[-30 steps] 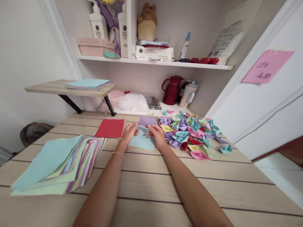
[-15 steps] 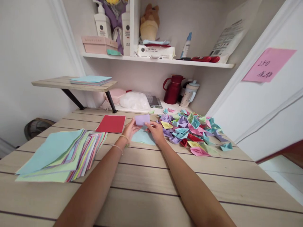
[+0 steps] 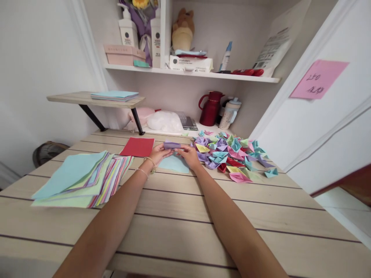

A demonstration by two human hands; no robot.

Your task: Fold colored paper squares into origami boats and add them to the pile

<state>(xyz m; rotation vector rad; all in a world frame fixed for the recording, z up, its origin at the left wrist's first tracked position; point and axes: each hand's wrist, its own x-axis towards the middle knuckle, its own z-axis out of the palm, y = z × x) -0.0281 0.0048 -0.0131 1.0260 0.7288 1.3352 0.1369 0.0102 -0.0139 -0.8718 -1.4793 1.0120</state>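
Observation:
A small folded piece of purple paper point(image 3: 172, 145) is held up between my two hands. My left hand point(image 3: 159, 153) grips its left end, with the fingers closed around it. At its right end, my right hand point(image 3: 188, 155) pinches the lower edge. Under the hands a light blue sheet point(image 3: 175, 163) lies flat on the table. Just left of my left hand is a stack of red square paper point(image 3: 137, 147). To the right of my right hand spreads a heap of folded paper boats point(image 3: 222, 149) in several colours.
A fanned stack of coloured paper point(image 3: 72, 173) lies on the wooden table point(image 3: 174, 227) at left. Behind it stands a small raised shelf point(image 3: 66, 98) with more paper point(image 3: 116, 95). A red jug point(image 3: 210, 110) and a pale bottle point(image 3: 230, 114) stand at the back.
The purple paper has tipped, so it now shows as a narrower strip with a fold. Both hands remain on it. The camera view has shifted slightly.

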